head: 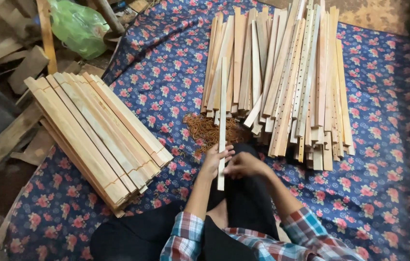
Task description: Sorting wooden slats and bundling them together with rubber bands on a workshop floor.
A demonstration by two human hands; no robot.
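Observation:
I sit on a blue flowered cloth point(166, 82) and hold a long thin wooden slat point(222, 111) that points away from me. My left hand point(217, 157) grips the slat near its lower end from the left. My right hand point(243, 166) closes on the same end from the right. A pile of orange-brown rubber bands point(205, 131) lies just beyond my hands. Behind it is a large loose pile of wooden slats point(282, 72), some with rows of drilled holes.
A neat stack of wider wooden boards point(98, 130) lies on the cloth to my left. Scrap wood point(7, 63) and a green plastic bag point(77, 26) sit beyond the cloth at the upper left. My dark trousers point(243, 203) and plaid sleeves fill the bottom.

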